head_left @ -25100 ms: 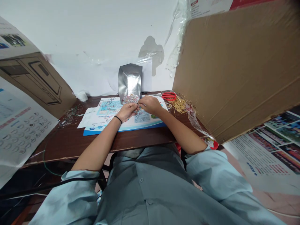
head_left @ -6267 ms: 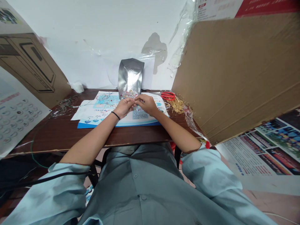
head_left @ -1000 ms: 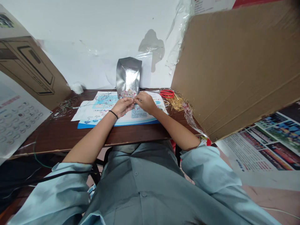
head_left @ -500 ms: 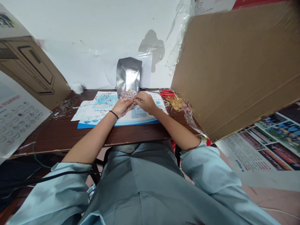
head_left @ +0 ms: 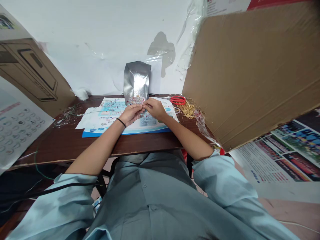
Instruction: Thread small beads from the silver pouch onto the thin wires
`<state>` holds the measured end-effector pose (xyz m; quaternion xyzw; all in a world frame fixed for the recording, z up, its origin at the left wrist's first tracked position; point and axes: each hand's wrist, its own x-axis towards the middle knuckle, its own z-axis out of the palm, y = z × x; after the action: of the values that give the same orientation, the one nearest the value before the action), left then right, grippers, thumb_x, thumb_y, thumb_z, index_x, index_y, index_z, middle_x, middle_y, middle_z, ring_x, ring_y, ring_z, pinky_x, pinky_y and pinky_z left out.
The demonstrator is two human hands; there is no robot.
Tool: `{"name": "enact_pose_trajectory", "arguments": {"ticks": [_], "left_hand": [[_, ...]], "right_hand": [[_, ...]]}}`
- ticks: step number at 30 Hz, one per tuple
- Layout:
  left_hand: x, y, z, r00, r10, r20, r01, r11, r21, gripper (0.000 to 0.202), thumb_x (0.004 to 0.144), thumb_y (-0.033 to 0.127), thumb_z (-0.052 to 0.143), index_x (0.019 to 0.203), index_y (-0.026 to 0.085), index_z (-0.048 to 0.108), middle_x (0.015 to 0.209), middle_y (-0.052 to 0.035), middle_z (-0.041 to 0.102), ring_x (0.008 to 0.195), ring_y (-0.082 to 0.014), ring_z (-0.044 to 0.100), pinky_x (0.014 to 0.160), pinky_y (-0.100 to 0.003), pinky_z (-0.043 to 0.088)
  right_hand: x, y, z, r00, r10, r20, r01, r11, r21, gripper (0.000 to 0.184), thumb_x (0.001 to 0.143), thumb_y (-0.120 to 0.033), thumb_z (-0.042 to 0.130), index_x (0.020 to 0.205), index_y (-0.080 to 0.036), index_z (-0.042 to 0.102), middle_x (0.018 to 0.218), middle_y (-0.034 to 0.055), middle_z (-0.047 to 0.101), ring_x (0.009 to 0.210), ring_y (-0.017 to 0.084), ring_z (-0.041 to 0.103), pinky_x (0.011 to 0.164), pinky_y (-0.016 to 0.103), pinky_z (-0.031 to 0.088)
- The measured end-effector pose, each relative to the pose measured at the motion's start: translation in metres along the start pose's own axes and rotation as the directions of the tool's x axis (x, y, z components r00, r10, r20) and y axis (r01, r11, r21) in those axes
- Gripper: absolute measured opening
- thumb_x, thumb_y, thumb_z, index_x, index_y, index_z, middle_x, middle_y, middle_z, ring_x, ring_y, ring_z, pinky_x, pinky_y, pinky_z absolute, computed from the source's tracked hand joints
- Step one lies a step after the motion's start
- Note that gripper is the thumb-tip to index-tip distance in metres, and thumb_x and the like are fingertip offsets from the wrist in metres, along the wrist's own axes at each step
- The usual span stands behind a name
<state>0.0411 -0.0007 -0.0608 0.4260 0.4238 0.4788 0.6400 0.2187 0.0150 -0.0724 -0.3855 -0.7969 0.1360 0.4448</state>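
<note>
My left hand (head_left: 131, 114) and my right hand (head_left: 155, 109) meet fingertip to fingertip over the printed sheets (head_left: 117, 130) on the table. Both are closed in a pinch. Whatever lies between the fingers is too small to make out. Just beyond them, a heap of small clear and red beads (head_left: 136, 99) spills at the mouth of a silver foil bag (head_left: 137, 76), which leans against the wall. More tiny beads are scattered on the paper under and around my hands. A thin strand with white beads (head_left: 82, 114) runs across the paper's left side.
Red-handled scissors (head_left: 178, 100) lie to the right, beside a pile of thin gold-coloured pieces (head_left: 187, 110) and crumpled clear plastic (head_left: 202, 125). Tangled clear line (head_left: 66, 116) sits on the left. Cardboard boxes wall in the right (head_left: 245, 73) and left (head_left: 47, 73) sides.
Almost nothing differs. My two hands stay pinched together in the same place, with only a slight shift at the right fingertips.
</note>
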Motion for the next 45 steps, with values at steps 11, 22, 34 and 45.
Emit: {"name": "enact_pose_trajectory", "arguments": {"ticks": [11, 22, 34, 45], "left_hand": [[0.003, 0.004, 0.001, 0.999, -0.022, 0.039, 0.028, 0.989, -0.147, 0.021, 0.094, -0.004, 0.075, 0.080, 0.011, 0.071, 0.075, -0.0044, 0.075, 0.061, -0.0046, 0.064, 0.056, -0.010, 0.049], [0.005, 0.002, -0.004, 0.999, -0.027, 0.043, 0.032, 0.993, -0.114, 0.013, 0.094, 0.005, 0.084, 0.090, 0.013, 0.075, 0.082, -0.0050, 0.079, 0.067, -0.0062, 0.070, 0.060, -0.011, 0.054], [0.005, 0.001, -0.005, 0.999, -0.048, 0.011, 0.049, 0.993, -0.107, 0.012, 0.098, 0.004, 0.077, 0.089, 0.011, 0.076, 0.082, -0.0044, 0.078, 0.064, -0.0051, 0.064, 0.057, -0.012, 0.050], [0.006, -0.001, -0.006, 0.999, -0.021, 0.045, 0.025, 0.995, -0.092, 0.014, 0.093, 0.006, 0.085, 0.084, 0.011, 0.076, 0.079, -0.0051, 0.077, 0.065, -0.0058, 0.065, 0.058, -0.013, 0.050]], "right_hand": [[0.000, 0.002, -0.001, 0.999, 0.018, -0.030, -0.020, 0.998, -0.066, 0.017, 0.100, -0.013, 0.064, 0.089, -0.020, 0.074, 0.090, 0.0035, 0.068, 0.083, 0.019, 0.057, 0.087, 0.036, 0.050], [-0.001, -0.010, -0.005, 0.997, 0.075, -0.036, -0.078, 0.994, -0.081, 0.020, 0.101, -0.008, 0.063, 0.087, -0.021, 0.067, 0.092, 0.0029, 0.067, 0.084, 0.017, 0.052, 0.089, 0.034, 0.048], [-0.001, -0.003, 0.000, 0.999, 0.013, -0.041, -0.018, 0.992, -0.122, 0.018, 0.098, -0.011, 0.063, 0.085, -0.022, 0.067, 0.092, 0.0038, 0.069, 0.086, 0.019, 0.058, 0.088, 0.035, 0.050], [-0.001, -0.006, -0.001, 0.999, 0.018, -0.036, -0.021, 0.995, -0.096, 0.020, 0.097, -0.011, 0.065, 0.081, -0.024, 0.064, 0.090, 0.0026, 0.067, 0.086, 0.019, 0.057, 0.088, 0.035, 0.049]]}}
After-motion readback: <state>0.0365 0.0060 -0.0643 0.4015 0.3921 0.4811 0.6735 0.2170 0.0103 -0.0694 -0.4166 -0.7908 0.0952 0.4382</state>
